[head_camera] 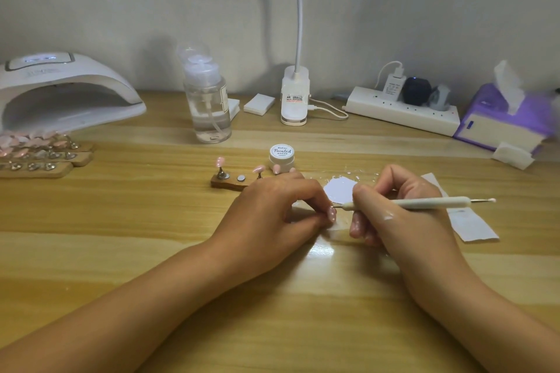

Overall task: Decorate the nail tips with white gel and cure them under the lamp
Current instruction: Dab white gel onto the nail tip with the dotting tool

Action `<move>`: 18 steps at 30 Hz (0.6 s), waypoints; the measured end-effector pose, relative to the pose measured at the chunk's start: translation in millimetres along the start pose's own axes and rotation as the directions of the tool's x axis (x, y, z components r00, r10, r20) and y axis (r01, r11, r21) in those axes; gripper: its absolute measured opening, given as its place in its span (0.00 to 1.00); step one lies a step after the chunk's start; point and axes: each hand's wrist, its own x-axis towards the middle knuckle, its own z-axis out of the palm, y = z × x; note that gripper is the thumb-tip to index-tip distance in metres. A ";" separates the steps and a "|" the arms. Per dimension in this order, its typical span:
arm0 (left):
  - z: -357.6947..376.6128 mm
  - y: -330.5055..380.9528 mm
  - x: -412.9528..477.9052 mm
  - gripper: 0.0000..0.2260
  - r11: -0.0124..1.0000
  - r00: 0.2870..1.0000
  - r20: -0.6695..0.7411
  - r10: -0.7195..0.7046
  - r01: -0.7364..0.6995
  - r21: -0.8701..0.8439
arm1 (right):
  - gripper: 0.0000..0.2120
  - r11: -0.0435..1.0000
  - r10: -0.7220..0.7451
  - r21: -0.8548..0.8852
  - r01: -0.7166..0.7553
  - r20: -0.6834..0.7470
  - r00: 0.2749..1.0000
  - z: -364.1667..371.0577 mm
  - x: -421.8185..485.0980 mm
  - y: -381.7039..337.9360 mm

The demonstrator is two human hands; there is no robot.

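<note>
Hands low over the table: left (pixel 272 206) pinching a pink nail tip (pixel 332 215), right (pixel 403 206) gripping a dotting pen (pixel 424 203).

Wooden desk (pixel 121 221) — plain white wall (pixel 424 9).

Bare forearms, no sleeves; white gel smear on right hand (pixel 403 206)
</note>
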 end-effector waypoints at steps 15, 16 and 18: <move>-1.5 0.4 -0.1 0.06 1.000 1.000 0.010 0.015 -0.015 0.004 | 0.12 0.999 -0.003 0.043 0.003 0.004 1.000 -1.0 -0.4 -0.9; -1.7 0.6 -0.1 0.06 1.000 1.000 0.010 0.014 -0.014 0.006 | 0.12 0.999 -0.003 0.040 0.002 0.008 1.000 -0.9 -0.4 -0.7; -1.9 0.7 -0.1 0.06 1.000 1.000 0.011 0.014 -0.014 0.009 | 0.12 1.000 -0.003 0.025 0.003 0.015 1.000 -1.1 -0.5 -0.2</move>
